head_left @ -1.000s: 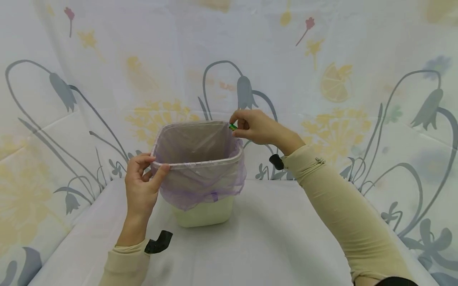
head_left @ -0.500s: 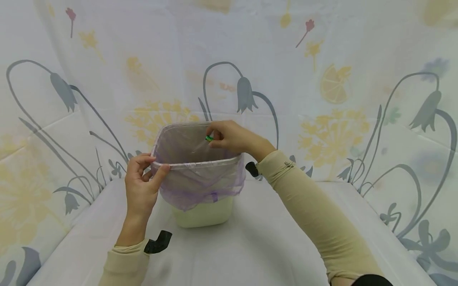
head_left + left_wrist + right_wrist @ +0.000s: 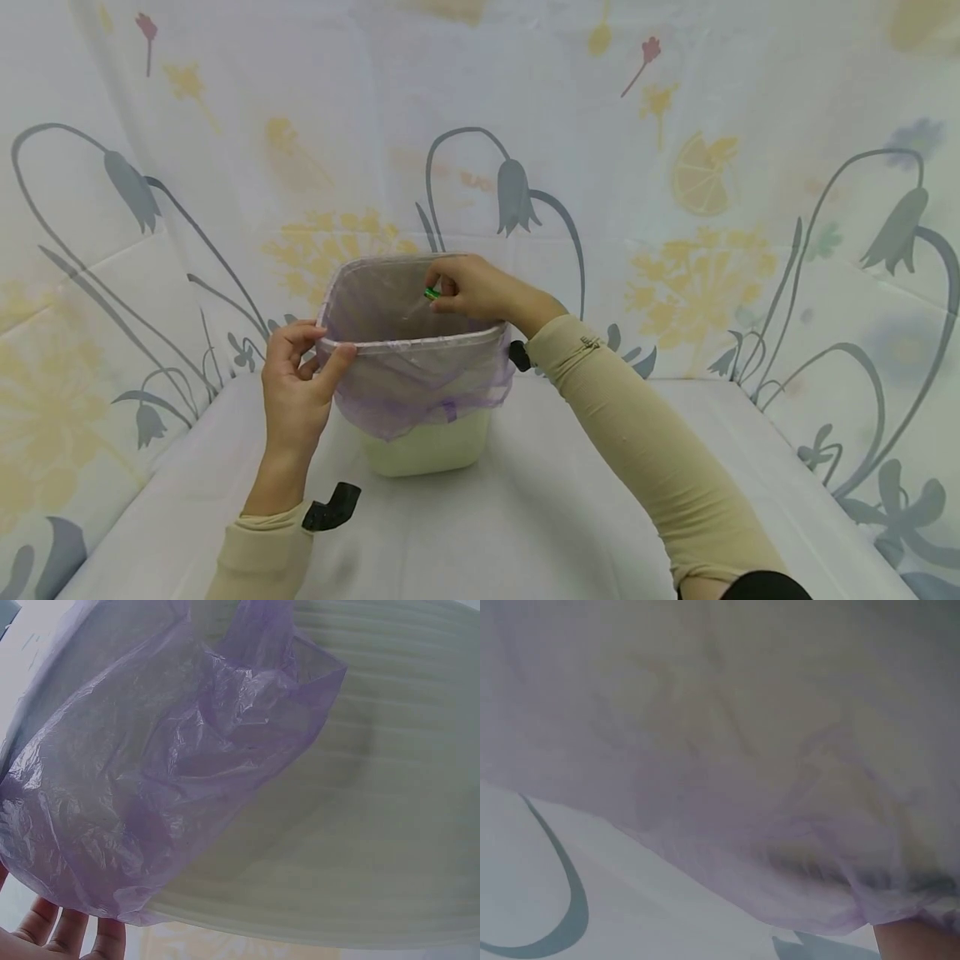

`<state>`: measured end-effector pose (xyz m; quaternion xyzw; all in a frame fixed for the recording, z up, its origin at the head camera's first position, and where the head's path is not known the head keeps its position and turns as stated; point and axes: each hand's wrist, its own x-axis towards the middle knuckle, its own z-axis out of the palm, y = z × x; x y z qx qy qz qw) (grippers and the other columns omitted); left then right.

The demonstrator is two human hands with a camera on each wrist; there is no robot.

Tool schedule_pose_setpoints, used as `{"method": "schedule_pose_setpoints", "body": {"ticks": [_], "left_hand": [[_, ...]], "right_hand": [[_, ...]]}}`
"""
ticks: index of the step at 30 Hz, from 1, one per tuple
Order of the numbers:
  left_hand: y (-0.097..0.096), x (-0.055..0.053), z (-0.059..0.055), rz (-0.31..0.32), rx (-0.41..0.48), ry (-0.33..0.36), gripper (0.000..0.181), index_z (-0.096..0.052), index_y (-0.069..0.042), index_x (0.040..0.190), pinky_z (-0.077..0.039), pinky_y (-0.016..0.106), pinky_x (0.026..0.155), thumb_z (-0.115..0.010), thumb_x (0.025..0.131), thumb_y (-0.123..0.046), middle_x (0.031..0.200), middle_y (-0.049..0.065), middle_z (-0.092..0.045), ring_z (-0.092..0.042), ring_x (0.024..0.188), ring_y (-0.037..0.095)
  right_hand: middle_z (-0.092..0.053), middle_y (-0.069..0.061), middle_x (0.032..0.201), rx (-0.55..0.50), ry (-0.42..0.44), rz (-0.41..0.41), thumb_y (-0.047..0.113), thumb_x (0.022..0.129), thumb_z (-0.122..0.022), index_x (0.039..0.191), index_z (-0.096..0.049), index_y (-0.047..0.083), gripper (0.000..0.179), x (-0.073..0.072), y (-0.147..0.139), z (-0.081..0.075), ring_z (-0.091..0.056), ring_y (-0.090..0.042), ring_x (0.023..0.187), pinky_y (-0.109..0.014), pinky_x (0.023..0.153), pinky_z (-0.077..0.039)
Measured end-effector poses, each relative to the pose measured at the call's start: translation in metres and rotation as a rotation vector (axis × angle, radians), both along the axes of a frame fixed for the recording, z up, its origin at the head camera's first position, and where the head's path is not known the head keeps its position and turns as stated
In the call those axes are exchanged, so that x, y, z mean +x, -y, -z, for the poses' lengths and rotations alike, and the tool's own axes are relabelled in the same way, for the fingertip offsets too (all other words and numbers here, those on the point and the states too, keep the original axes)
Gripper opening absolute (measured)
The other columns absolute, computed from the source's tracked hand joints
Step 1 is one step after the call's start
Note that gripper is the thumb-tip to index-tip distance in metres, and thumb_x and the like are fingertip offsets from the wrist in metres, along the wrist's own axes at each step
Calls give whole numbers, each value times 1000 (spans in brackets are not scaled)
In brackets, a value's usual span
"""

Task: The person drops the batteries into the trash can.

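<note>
A pale green waste bin (image 3: pixel 427 450) stands on the white cloth, with a thin translucent purple bin bag (image 3: pixel 427 379) folded down over its rim. My left hand (image 3: pixel 295 392) grips the rim at the near left corner, thumb outside on the bag. Over the bin's opening, my right hand (image 3: pixel 480 287) pinches a small shiny green object (image 3: pixel 432 293) between thumb and fingers; its kind is too small to tell. The left wrist view has the crumpled bag (image 3: pixel 150 772) against the ribbed bin wall (image 3: pixel 382 817). In the right wrist view the bag (image 3: pixel 705 780) hides most of the hand.
Behind the bin hangs a white cloth (image 3: pixel 480 75) printed with grey and yellow flowers, and it also closes off both sides. White cloth (image 3: pixel 570 500) covers the surface under the bin. Each wrist carries a small black camera mount (image 3: pixel 332 507).
From beside the bin's right rim, my right hand has moved left over the opening with the green object, only slightly in the last half second. The left hand and bin have stayed in place.
</note>
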<state>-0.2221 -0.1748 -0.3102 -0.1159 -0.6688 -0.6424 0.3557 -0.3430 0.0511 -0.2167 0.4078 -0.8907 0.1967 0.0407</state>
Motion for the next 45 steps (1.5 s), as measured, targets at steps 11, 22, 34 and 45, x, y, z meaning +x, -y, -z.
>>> {"method": "schedule_pose_setpoints", "body": {"ticks": [11, 22, 34, 45], "left_hand": [[0, -1, 1, 5, 0, 3, 37, -49, 10, 109, -46, 19, 85, -72, 81, 4, 118, 3, -49, -53, 110, 22], [-1, -2, 2, 11, 5, 5, 38, -48, 10, 110, -45, 19, 85, -72, 81, 5, 117, 2, -49, -53, 109, 23], [0, -2, 2, 9, 8, 3, 37, -49, 10, 110, -45, 19, 86, -72, 81, 4, 117, 2, -49, -53, 109, 22], [0, -3, 0, 1, 18, -3, 37, -50, 9, 109, -46, 19, 87, -73, 81, 3, 117, 4, -49, -53, 110, 22]], "right_hand": [[-58, -3, 86, -22, 10, 4, 21, 87, -72, 114, -59, 7, 33, 1, -1, 1, -53, -17, 80, -30, 77, -45], [-59, -3, 84, -29, 1, 2, 22, 87, -72, 113, -59, 8, 32, 0, -3, 3, -53, -17, 78, -29, 75, -45], [-57, -3, 83, -67, 6, 4, 22, 89, -70, 112, -60, 8, 29, 3, -3, 2, -53, -16, 74, -28, 73, -45], [-59, 1, 85, -199, -111, -21, 25, 90, -68, 110, -61, 9, 26, 27, -35, -6, -55, -13, 75, -28, 71, -47]]}}
